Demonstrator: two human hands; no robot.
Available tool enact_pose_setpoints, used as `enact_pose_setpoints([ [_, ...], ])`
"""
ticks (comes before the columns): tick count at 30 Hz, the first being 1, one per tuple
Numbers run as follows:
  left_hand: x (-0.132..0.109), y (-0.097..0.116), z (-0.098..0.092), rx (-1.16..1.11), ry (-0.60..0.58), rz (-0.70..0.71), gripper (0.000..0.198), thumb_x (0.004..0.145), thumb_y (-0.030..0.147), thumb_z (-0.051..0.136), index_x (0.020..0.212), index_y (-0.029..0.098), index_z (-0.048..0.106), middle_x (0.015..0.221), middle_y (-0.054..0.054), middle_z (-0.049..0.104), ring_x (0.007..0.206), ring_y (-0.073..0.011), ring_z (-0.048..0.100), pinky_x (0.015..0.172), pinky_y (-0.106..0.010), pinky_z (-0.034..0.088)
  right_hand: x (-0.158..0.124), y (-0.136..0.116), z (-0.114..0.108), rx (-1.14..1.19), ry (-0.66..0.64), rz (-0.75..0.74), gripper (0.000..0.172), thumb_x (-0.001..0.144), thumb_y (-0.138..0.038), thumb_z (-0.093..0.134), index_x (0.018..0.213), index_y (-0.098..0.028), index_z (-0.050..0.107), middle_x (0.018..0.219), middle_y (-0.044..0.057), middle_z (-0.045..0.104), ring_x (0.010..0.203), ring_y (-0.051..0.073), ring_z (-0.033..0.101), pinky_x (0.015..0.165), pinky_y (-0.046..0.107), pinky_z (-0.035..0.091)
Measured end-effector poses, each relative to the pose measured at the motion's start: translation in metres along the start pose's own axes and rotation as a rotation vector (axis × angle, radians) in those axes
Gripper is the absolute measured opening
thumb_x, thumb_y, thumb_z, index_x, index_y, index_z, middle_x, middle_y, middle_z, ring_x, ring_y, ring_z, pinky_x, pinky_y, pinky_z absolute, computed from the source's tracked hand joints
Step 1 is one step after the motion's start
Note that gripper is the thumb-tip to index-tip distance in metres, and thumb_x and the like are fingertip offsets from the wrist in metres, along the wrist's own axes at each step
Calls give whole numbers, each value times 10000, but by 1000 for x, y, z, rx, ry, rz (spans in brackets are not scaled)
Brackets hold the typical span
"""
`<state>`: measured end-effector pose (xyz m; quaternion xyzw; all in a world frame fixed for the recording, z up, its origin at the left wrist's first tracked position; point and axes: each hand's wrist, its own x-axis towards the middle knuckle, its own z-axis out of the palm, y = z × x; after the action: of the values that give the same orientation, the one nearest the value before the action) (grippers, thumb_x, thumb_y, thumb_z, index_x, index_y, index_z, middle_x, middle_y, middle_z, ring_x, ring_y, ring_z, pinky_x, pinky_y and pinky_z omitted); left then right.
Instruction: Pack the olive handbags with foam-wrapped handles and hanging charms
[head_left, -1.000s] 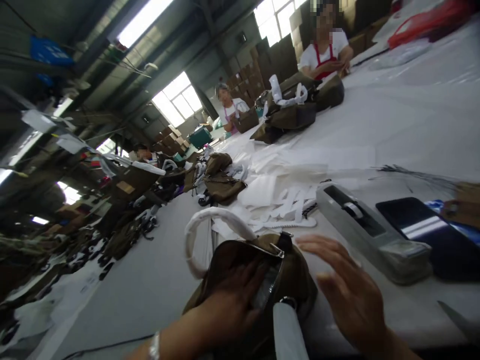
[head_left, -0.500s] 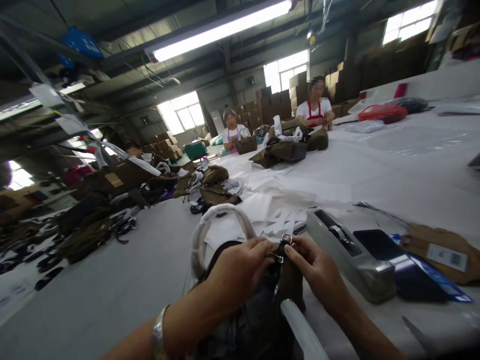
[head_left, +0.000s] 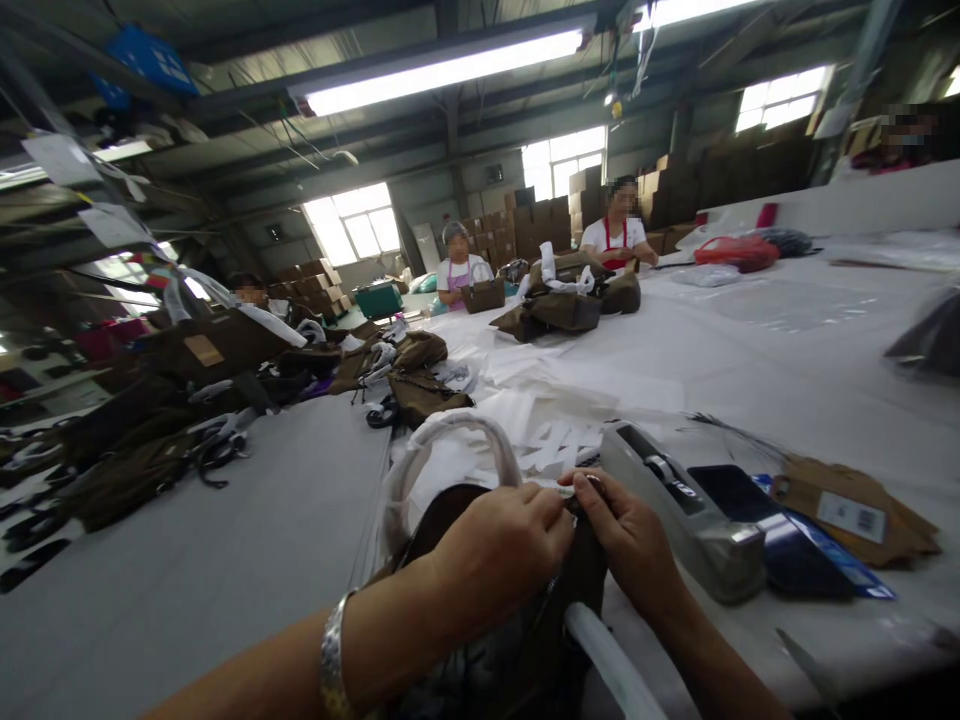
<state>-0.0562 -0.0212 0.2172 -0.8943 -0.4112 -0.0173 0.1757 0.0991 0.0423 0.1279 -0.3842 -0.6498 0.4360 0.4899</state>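
A dark olive handbag (head_left: 592, 575) stands in front of me, its top zip partly open. One handle (head_left: 448, 425) is wrapped in white paper and arches up at the back; the other wrapped handle (head_left: 611, 660) hangs toward me. My left hand (head_left: 510, 545), with a silver bracelet at the wrist, is closed at the zip's right end, where a metal zipper pull showed between the fingers earlier; the fingers now hide it. My right hand (head_left: 619, 515) pinches the bag's upper right corner with thumb and fingers, near a small metal ring.
Right of the bag are a grey tape dispenser (head_left: 720, 560), a dark blue pouch (head_left: 795, 545) and brown tags (head_left: 847, 510). Scissors-like metal (head_left: 802, 660) lies near the front edge. Piled bags (head_left: 150, 470) cover the left. Co-workers (head_left: 619, 230) sit across the white table.
My left hand has shifted slightly right and down along the zip, covering the metal pull. My right fingers have closed over the ring at the bag's corner. The view has turned slightly right.
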Motion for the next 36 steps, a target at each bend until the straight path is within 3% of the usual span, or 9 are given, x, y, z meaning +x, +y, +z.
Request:
enact_pose_setpoints([
  [5,-33,-10,-12,27,18,68,159,985,153,478,906,147,616,871,-55,646,750,-209,620,614,-339,516,6,8,-11,-146,86,6,464,957,-586,476,1055,-202,717,1035,73,739,968,262,673,812,338,497],
  [11,-137,-36,-41,121,-3,-123,284,1015,98,358,1071,176,625,1020,-49,710,827,-185,661,675,-298,512,21,24,-47,-331,231,128,467,898,-629,480,982,-244,732,955,62,738,904,296,653,756,380,462],
  [14,-183,-40,-36,227,42,-258,292,1007,76,384,1115,193,628,1049,-39,721,867,-170,675,740,-267,530,26,24,-49,-360,261,154,466,893,-626,486,967,-240,737,906,81,733,862,304,650,714,387,442],
  [18,-206,-43,-17,167,113,-413,266,1003,103,438,1096,203,666,1029,-35,728,898,-151,692,803,-238,546,31,18,-45,-326,217,146,455,911,-612,493,961,-231,737,926,113,737,886,315,664,710,397,459],
  [22,-194,-34,-13,-94,200,-677,179,996,229,534,1048,260,703,1009,-4,718,849,-117,704,746,-181,548,23,14,-54,-417,227,165,560,889,-685,482,1245,-289,655,1041,120,730,909,360,686,730,477,500],
  [26,-150,8,-19,-238,535,-810,245,989,289,559,1227,293,619,1138,-31,684,919,-144,695,805,-228,579,-9,3,-52,-501,440,-284,597,930,-629,474,1397,-261,524,1342,145,605,1202,413,584,984,592,453],
  [30,-90,45,-14,-245,690,-726,418,955,404,615,1343,298,499,1163,-72,666,959,-217,669,825,-333,590,-32,-18,-26,-325,218,-715,414,973,-360,571,1367,-238,532,1264,107,646,1194,294,608,1016,432,500],
  [33,-57,38,-11,-101,719,-755,517,943,337,647,1413,258,446,1149,-83,667,1010,-233,655,856,-335,568,-25,-30,-5,-365,231,-665,431,940,-332,655,1340,-231,530,1213,92,666,1016,233,683,908,348,562],
  [36,-43,17,-15,48,685,-791,407,949,325,642,1340,248,560,1077,-67,670,954,-220,653,763,-298,537,-10,-35,8,-321,252,-562,356,932,-362,671,1252,-235,577,1161,73,684,827,185,706,783,306,589],
])
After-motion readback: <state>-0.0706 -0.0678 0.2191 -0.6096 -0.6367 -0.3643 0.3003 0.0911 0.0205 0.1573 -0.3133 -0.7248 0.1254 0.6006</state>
